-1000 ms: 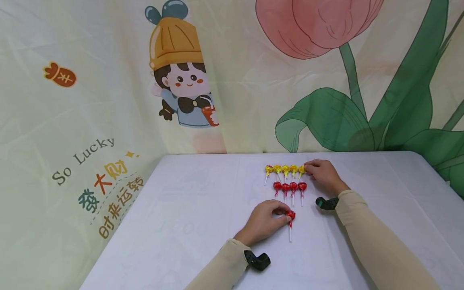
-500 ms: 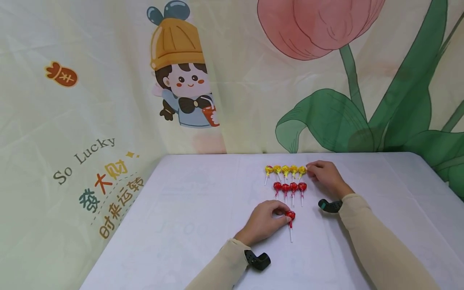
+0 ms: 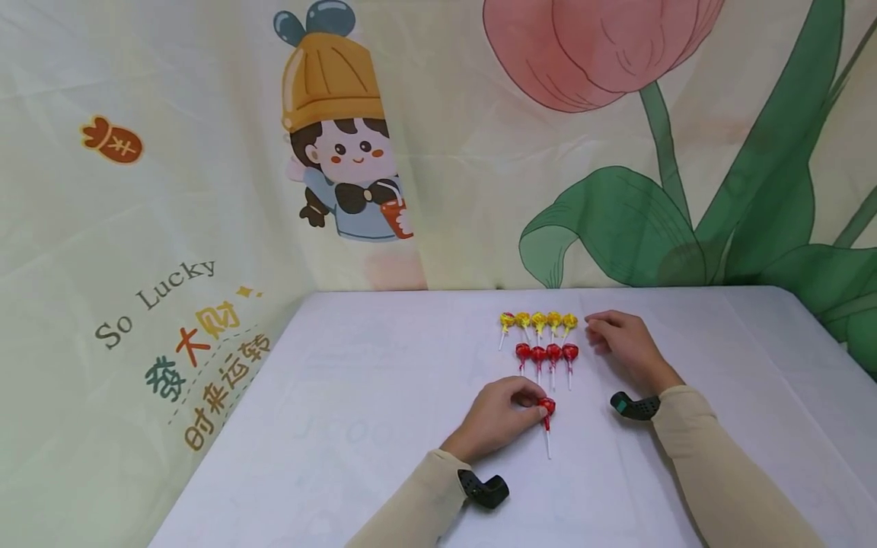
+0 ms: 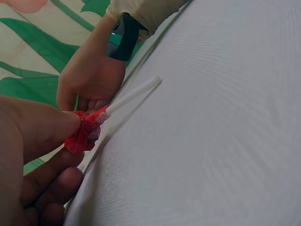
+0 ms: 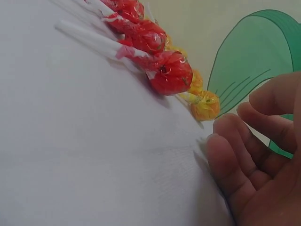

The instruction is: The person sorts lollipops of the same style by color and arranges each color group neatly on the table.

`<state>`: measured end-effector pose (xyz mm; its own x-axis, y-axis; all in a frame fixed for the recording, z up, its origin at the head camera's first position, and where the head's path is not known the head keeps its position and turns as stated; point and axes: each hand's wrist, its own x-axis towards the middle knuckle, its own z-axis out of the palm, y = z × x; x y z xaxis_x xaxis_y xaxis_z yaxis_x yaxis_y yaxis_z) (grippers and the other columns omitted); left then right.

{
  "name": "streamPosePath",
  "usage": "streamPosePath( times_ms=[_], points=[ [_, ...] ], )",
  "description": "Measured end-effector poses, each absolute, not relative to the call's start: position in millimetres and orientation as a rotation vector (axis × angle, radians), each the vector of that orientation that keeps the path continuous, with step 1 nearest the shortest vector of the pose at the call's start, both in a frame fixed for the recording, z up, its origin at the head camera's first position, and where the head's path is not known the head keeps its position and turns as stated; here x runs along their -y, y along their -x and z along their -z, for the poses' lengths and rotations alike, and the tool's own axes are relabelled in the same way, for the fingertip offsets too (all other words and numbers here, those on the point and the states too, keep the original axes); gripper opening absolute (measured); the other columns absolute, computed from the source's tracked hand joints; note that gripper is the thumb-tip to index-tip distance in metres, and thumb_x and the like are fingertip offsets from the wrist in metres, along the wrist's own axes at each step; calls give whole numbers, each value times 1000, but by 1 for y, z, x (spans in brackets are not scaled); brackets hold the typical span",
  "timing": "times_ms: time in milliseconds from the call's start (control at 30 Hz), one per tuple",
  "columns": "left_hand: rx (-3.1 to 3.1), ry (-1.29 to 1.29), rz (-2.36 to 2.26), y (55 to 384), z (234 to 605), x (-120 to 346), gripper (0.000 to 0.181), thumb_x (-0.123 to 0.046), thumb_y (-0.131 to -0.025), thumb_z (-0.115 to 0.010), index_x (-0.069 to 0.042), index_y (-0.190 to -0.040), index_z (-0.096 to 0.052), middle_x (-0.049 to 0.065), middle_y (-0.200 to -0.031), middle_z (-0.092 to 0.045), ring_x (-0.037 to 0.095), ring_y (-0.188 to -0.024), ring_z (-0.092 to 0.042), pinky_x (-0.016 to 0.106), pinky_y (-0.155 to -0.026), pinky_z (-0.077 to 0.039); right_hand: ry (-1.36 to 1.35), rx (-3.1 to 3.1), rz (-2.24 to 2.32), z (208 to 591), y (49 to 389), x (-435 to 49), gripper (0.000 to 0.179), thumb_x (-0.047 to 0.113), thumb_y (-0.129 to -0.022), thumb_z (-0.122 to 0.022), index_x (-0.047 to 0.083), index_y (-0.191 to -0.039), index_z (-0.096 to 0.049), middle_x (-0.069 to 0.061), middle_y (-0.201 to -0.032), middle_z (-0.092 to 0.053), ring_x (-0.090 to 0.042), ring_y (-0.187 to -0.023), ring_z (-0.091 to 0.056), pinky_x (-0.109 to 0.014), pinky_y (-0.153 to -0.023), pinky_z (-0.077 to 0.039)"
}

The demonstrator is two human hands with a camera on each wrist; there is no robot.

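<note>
Between thumb and fingers my left hand (image 3: pixel 496 420) pinches a red-wrapped lollipop (image 4: pixel 88 132), its white stick pointing toward me in the head view. My right hand (image 3: pixel 629 344) holds nothing, its fingers loosely bent. It hovers just right of the last yellow lollipop (image 3: pixel 570 322), apart from it. That yellow lollipop closes a row of several, the leftmost (image 3: pixel 507 320) showing some red on its wrapper. A shorter row of red lollipops lies in front; its right-end red lollipop (image 5: pixel 170 74) shows large in the right wrist view. All sticks in both rows point toward me.
A white cloth-covered table (image 3: pixel 384 365) carries everything. Behind it hangs a printed backdrop (image 3: pixel 466 152) with a cartoon figure and a tulip, meeting the table's far edge. Black wrist devices sit on the left wrist (image 3: pixel 483 491) and right wrist (image 3: pixel 634 407).
My right hand has drawn away from the end of the yellow row, to the right and slightly toward me. My left hand stays on the red lollipop, almost unmoved.
</note>
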<state>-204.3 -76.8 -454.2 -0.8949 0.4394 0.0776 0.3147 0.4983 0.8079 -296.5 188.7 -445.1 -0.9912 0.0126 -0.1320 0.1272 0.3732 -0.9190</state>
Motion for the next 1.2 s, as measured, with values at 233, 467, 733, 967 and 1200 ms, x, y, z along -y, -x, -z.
streamPosePath(
  times_ms=[233,467,733,967,1200],
  points=[
    [-2588,-644,-1417,206,455,78,11,-24,-93,-71,-29,-103,-70,-17,-94,-64,4,-90,-58,26,-81,-49,-109,-2529,1702,440,286,-187,41,35,-106,-50,6,-135,-57,-15,-119,-61,-30,-102,-58,-26,-79,-53],
    [-2551,-647,-1487,205,454,78,12,-21,-93,-70,-25,-104,-69,-13,-95,-64,6,-89,-59,26,-80,-49,-70,-2538,1668,436,276,-188,41,34,-106,-50,7,-135,-57,-15,-121,-61,-30,-103,-58,-28,-80,-54],
    [-2539,-655,-1537,205,455,79,12,-20,-93,-70,-23,-105,-68,-11,-97,-62,7,-90,-59,26,-81,-50,-57,-2519,1643,436,267,-187,39,34,-105,-52,8,-134,-58,-14,-121,-62,-30,-102,-59,-29,-81,-54],
    [-2562,-666,-1577,208,458,79,13,-18,-91,-71,-22,-104,-69,-10,-100,-62,6,-91,-60,25,-82,-51,-20,-2525,1623,435,258,-184,42,36,-104,-53,5,-132,-60,-14,-117,-63,-29,-100,-59,-30,-81,-53],
    [-2529,-599,-1639,209,456,84,15,-17,-92,-71,-23,-105,-69,-8,-103,-61,9,-88,-61,26,-78,-53,22,-2568,1603,435,249,-186,40,33,-105,-53,3,-130,-61,-14,-115,-65,-28,-97,-61,-31,-80,-54]
  ],
)
